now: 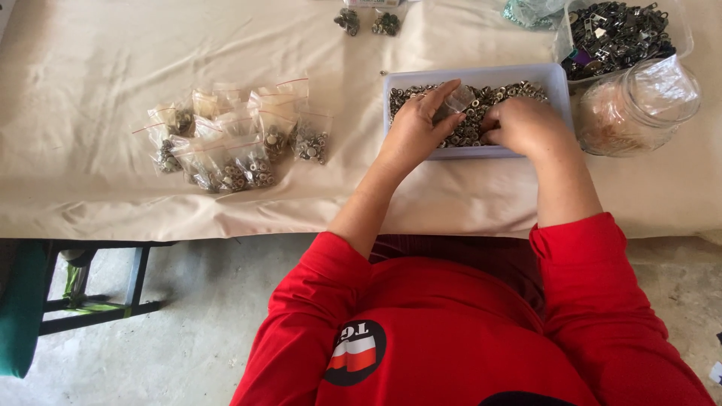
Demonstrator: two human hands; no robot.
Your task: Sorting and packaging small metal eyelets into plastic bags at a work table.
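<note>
Small clear bag [456, 101]: pinched in left hand [416, 131] fingers, over the tray.
Tray [474, 152]: white, rectangular, full of small metal fasteners [481, 113], on cloth-covered bench [113, 68].
Right hand [524, 124]: fingers curled together in the fasteners.
Left of tray: filled bags [233, 139] in a pile, well apart.
Right of tray: clear jar [635, 109], close beside; container of dark metal parts [617, 30] behind.

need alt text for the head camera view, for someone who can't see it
Seen from above, a person in a red top works both hands in a white tray of small metal fasteners: the left hand holds a small clear bag, the right hand rests among the pieces. Filled little bags lie on the cloth-covered table.
</note>
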